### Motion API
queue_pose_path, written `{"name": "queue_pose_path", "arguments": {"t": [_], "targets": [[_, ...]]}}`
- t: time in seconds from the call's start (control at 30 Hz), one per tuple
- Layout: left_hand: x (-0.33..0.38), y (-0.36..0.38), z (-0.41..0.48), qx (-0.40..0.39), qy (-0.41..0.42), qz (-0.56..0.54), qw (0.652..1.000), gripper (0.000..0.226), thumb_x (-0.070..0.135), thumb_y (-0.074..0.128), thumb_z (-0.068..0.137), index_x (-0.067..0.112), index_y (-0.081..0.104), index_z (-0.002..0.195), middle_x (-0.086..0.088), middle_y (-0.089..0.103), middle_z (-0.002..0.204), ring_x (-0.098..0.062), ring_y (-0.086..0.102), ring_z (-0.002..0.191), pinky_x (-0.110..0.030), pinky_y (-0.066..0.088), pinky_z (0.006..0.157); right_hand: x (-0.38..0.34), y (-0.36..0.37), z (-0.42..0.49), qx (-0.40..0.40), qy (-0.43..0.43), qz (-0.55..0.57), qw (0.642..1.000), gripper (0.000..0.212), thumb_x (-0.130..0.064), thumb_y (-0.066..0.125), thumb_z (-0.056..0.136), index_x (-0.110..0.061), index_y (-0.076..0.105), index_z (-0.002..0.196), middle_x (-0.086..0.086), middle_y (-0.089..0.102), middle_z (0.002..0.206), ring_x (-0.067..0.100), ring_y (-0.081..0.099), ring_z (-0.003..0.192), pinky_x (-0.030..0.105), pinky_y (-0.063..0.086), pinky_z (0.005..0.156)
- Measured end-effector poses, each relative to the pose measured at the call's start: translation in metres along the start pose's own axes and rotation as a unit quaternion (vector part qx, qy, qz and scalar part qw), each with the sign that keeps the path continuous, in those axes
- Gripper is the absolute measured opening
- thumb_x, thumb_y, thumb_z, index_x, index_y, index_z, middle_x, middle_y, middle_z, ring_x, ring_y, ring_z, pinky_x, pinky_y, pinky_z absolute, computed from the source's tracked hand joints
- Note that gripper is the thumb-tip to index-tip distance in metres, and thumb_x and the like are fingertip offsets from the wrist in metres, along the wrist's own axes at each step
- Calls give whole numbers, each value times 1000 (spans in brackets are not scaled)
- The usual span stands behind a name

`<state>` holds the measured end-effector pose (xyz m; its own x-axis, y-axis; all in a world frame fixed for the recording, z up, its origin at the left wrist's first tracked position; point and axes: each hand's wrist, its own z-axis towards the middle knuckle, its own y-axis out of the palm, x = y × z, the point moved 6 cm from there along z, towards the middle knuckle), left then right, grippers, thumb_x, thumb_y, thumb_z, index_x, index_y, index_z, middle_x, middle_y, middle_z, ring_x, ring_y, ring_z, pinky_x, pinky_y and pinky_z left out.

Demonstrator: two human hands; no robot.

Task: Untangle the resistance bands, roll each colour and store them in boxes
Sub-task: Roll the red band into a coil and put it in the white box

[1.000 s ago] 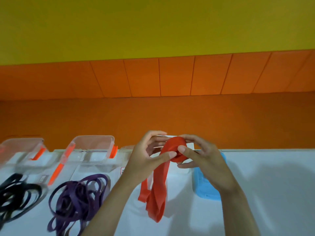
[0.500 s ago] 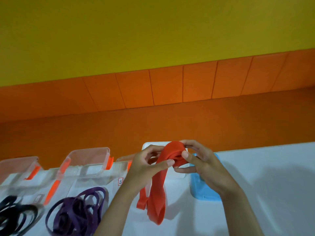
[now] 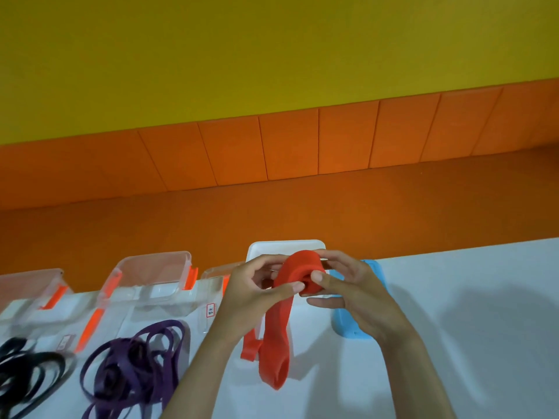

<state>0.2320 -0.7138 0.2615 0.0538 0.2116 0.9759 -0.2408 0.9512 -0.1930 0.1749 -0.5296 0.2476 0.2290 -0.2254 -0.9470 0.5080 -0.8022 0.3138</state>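
**Boxes**
- clear boxes (image 3: 151, 267) with orange clasps: 3, open, in a row along the far left of the bench; the 3rd is partly hidden by the left hand
- white tray or lid (image 3: 287, 247): 1, at the far edge behind the hands
- blue plastic piece (image 3: 351, 328): 1, flat on the bench under the right hand

**Bands**
- purple bands (image 3: 133, 364): 1 tangled heap in front of the middle box; the number of bands cannot be told
- black bands (image 3: 27, 367): 1 heap at the left, cut off by the frame
- red band (image 3: 276, 337): 1, partly rolled and held above the bench, with its loose loop hanging down

**Hands: 2**
- left hand (image 3: 251, 291): thumb presses the strip where it leaves the roll, fingers curled behind
- right hand (image 3: 348, 291): pinches the roll, thumb on its face, forefinger over the top, lower fingers loosely extended

**Room**
- yellow wall (image 3: 272, 55)
- orange panels (image 3: 287, 146) below the wall
- orange floor (image 3: 302, 207)
- white bench (image 3: 469, 328)
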Motion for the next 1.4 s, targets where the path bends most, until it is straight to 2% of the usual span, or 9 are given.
{"name": "queue_pose_path", "arguments": {"t": [0.17, 0.37, 0.5, 0.6, 0.67, 0.8, 1.03, 1.27, 1.4], "targets": [[-9, -4, -4, 11, -2, 14, 1000, 51, 42, 97, 63, 27, 79, 109, 11, 81, 105, -10, 76, 103, -24, 61, 83, 3, 3, -3, 18, 7, 8, 1000, 31, -20, 85, 86, -19, 77, 116, 13, 71, 123, 46, 77, 94, 40, 65, 78], [-10, -11, -9, -32, -28, -36, 998, 44, 23, 97, 75, 27, 80, 116, 9, 81, 114, -10, 75, 111, -18, 59, 86, 23, 15, -3, -19, 25, 115, 993, 48, -20, 83, 84, -5, 68, 127, 33, 60, 134, 41, 71, 116, 40, 63, 89], [-5, -21, -14, -13, 5, -39, 999, 57, 26, 96, 76, 25, 76, 130, 9, 80, 115, -11, 75, 111, -22, 58, 93, 25, 26, -5, -65, 34, 100, 992, 43, -22, 79, 90, -15, 68, 130, 21, 68, 133, 38, 70, 121, 38, 61, 93], [-4, -28, -18, -11, 25, 30, 999, 58, 34, 95, 77, 27, 76, 131, 15, 78, 116, -10, 74, 111, -32, 61, 98, 15, 25, -4, -56, 31, -94, 993, 45, -36, 87, 84, -28, 70, 125, 5, 76, 122, 30, 75, 112, 38, 64, 85], [-7, -28, -21, -10, 39, 77, 996, 49, 30, 94, 79, 37, 78, 124, 22, 77, 114, -6, 74, 108, -33, 62, 97, 12, 24, -2, -51, 52, -140, 987, 49, -37, 91, 78, -36, 70, 122, 5, 79, 112, 33, 79, 96, 36, 66, 76], [-16, -22, -30, 50, 46, 14, 998, 50, 38, 93, 72, 47, 73, 117, 12, 79, 109, -14, 75, 105, -33, 62, 92, 10, 29, 0, -19, 59, -84, 995, 49, -32, 95, 70, -31, 75, 114, 16, 79, 105, 43, 79, 81, 35, 64, 70], [-25, -25, -27, 78, 62, -52, 994, 47, 35, 90, 78, 43, 73, 121, 9, 77, 119, -17, 74, 114, -30, 62, 93, 12, 30, 4, 18, 32, 11, 999, 56, -51, 91, 72, -22, 72, 116, 22, 77, 110, 43, 78, 92, 34, 64, 77], [-51, -16, -26, 7, -39, -87, 995, 46, 23, 65, 83, 43, 58, 124, 8, 70, 93, -15, 72, 85, -29, 60, 77, 10, 36, 4, 60, 4, -18, 998, 46, -44, 89, 73, -22, 74, 111, 17, 79, 105, 42, 79, 82, 35, 65, 72], [-63, -11, -29, -92, -111, -96, 985, 43, 40, 58, 84, 40, 63, 127, 0, 70, 91, -14, 68, 81, -25, 55, 76, 9, 36, 5, 79, 8, -41, 996, 39, -35, 94, 74, -22, 77, 107, 17, 79, 102, 39, 78, 77, 33, 64, 68]]}}
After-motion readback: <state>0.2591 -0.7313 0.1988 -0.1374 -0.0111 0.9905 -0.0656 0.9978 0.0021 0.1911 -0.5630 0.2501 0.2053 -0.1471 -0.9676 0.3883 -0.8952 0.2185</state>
